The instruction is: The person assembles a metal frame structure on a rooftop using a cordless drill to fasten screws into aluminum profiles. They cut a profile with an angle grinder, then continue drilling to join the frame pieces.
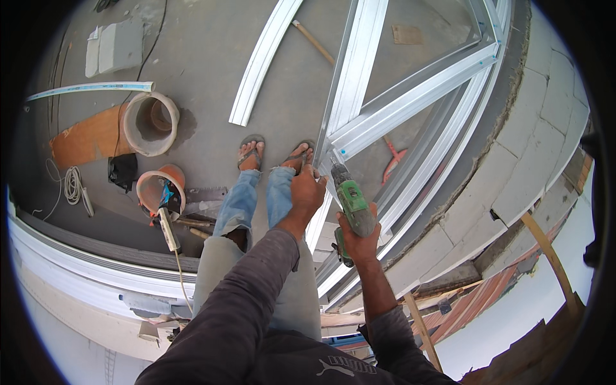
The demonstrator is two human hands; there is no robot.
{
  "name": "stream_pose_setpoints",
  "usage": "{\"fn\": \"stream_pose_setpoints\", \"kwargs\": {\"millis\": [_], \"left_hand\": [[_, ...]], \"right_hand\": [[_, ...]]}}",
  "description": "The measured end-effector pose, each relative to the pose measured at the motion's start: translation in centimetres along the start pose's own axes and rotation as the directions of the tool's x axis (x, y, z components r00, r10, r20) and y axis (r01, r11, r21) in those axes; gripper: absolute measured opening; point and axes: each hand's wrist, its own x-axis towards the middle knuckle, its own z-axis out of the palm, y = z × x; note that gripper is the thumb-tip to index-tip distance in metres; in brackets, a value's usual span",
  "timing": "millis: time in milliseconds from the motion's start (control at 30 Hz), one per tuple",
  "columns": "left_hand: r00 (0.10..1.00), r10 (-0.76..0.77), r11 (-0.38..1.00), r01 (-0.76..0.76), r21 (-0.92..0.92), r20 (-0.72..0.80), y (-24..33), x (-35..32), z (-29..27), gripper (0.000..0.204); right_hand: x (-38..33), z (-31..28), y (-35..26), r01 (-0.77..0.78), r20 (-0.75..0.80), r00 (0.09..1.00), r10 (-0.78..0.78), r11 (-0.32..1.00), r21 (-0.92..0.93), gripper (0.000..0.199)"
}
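Right grip (361, 234) wraps the drill (351, 200), bit (334, 160) toward 11 o'clock by the frame (360, 64); a skidding bit could nick the left grip (309, 192) at 9 o'clock (closed or not, I cannot tell)

Drill (353, 199) green-black; metal channel (414, 102) silvery; screw head (343, 152) blue; jeans (240, 199) faded blue.

Drill (352, 200), three o'clock near centre: matt green plastic, metallic chuck (338, 168)
Channels (362, 61), one o'clock: smooth, glossy silvery metal
Block wall (507, 167), three o'clock: matt, rough-edged masonry
Board (83, 151), nine o'clock: matt wood
Left sleeve (247, 292), seven o'clock: matt cloth
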Motion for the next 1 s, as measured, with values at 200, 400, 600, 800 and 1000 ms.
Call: {"fn": "stream_pose_setpoints", "kwargs": {"millis": [200, 400, 600, 800, 1000], "left_hand": [[1.0, -0.009, 1.0, 0.009, -0.013, 0.011, -0.2, 0.1, 0.2, 0.032], [0.999, -0.04, 0.999, 0.04, -0.002, 0.012, 0.0, 0.1, 0.1, 0.034], [0.999, -0.032, 0.999, 0.032, -0.027, 0.014, 0.0, 0.3, 0.0, 0.035], [0.999, -0.022, 0.999, 0.023, -0.031, 0.025, -0.4, 0.5, 0.0, 0.037], [0.999, -0.03, 0.999, 0.031, -0.037, 0.037, -0.4, 0.7, -0.1, 0.038]], "right_hand": [[0.3, -0.1, -0.2, -0.036, 0.022, 0.999, 0.037, 0.998, -0.057, 0.039], [0.7, -0.1, -0.6, -0.093, 0.034, 0.994, 0.099, 0.984, -0.151, 0.044], [-0.3, -0.2, -0.6, -0.072, 0.002, 0.997, 0.075, 0.973, -0.219, 0.051], [-0.8, -0.3, 0.1, 0.143, 0.098, 0.988, -0.116, 0.93, -0.338, 0.072], [-1.7, -0.4, 1.1, 0.119, 0.066, 0.992, -0.103, 0.943, -0.311, 0.066]]}}
